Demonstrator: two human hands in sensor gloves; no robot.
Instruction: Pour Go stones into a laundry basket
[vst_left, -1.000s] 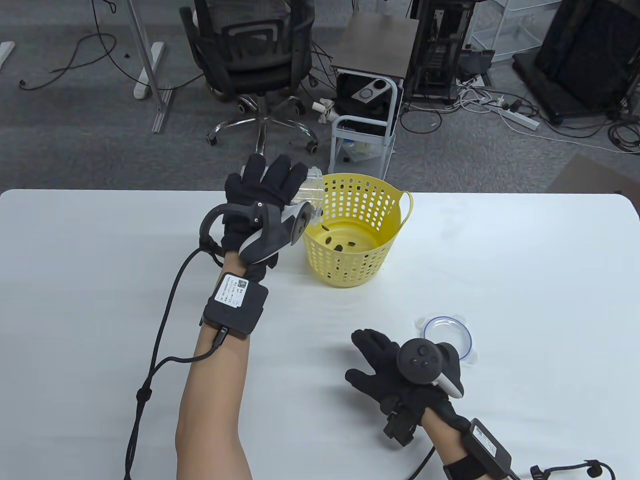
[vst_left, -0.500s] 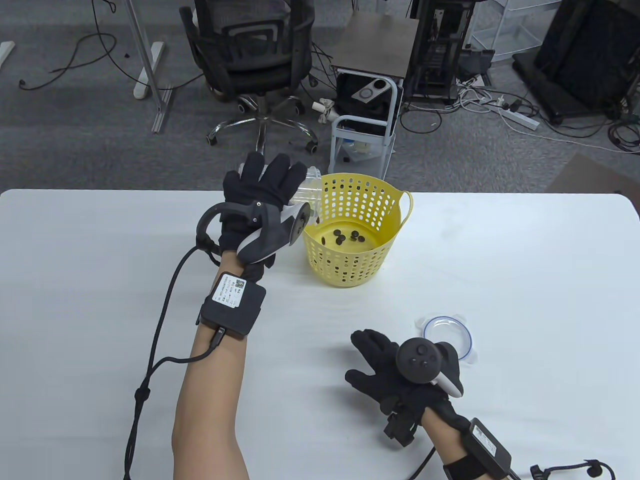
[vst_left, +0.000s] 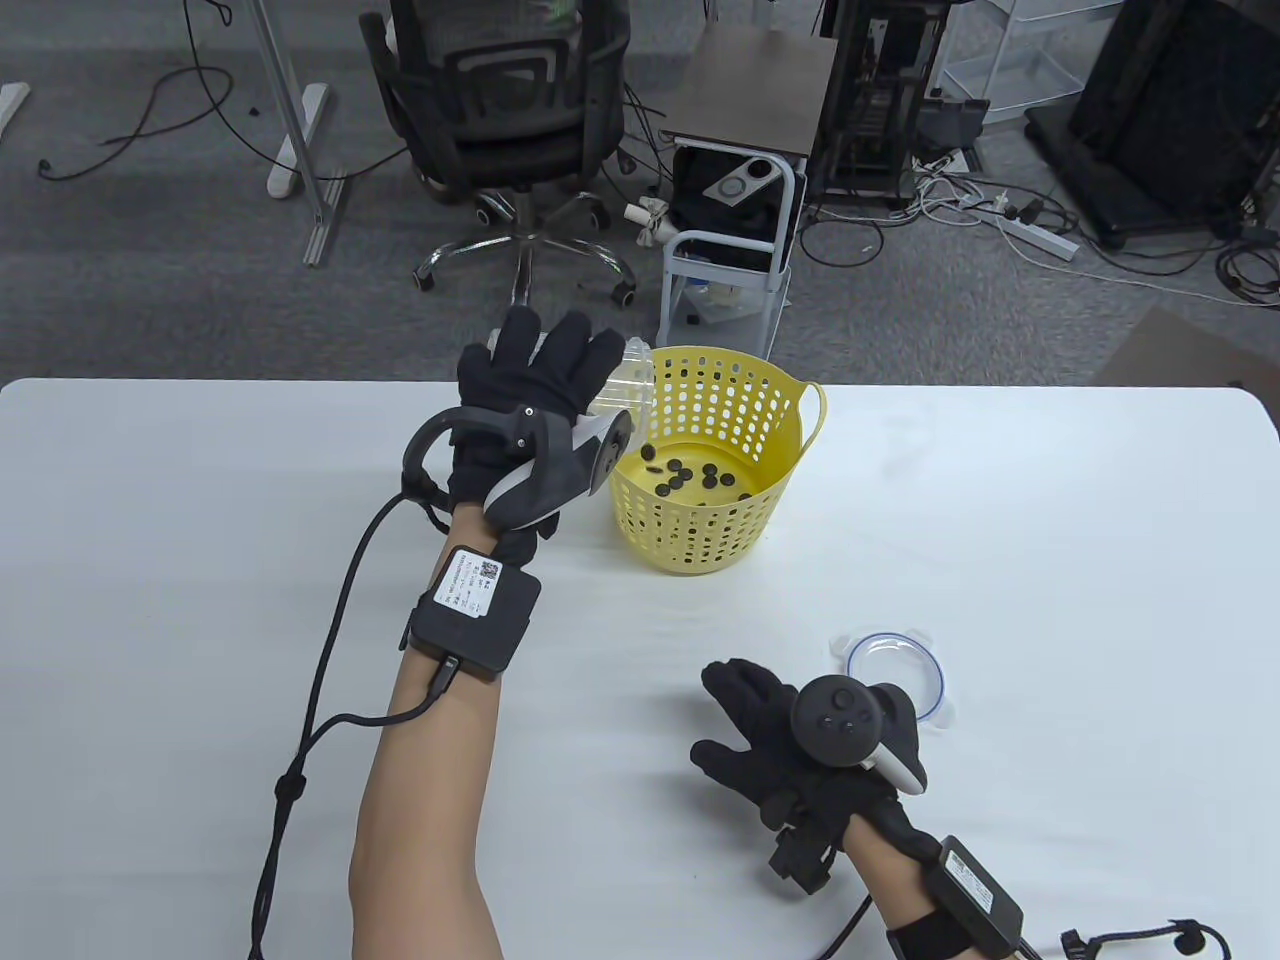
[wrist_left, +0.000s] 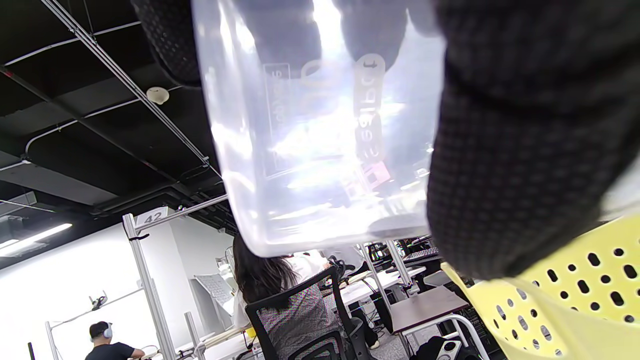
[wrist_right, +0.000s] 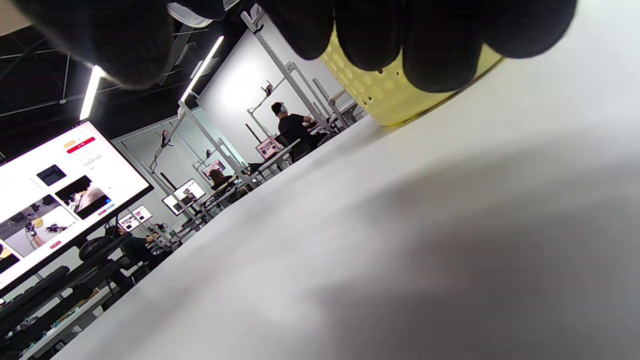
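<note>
A yellow perforated laundry basket (vst_left: 760, 425) stands on the white table (vst_left: 1000, 520) at the far middle. Several black Go stones (vst_left: 690, 478) lie on its floor. My left hand (vst_left: 535, 390) grips a clear plastic container (vst_left: 627, 378) tipped over the basket's left rim. In the left wrist view the container (wrist_left: 320, 150) looks see-through and I see no stones in it, with the basket's rim (wrist_left: 565, 300) below it. My right hand (vst_left: 770, 740) rests on the table near the front, fingers spread, holding nothing.
The container's clear lid with a blue ring (vst_left: 893, 675) lies on the table just right of my right hand. Beyond the table's far edge stand an office chair (vst_left: 510, 120) and a small white cart (vst_left: 730, 230).
More black stones have landed in the basket over the last second. My left hand has shifted slightly right and tipped the container further over the rim. My right hand has not moved.
</note>
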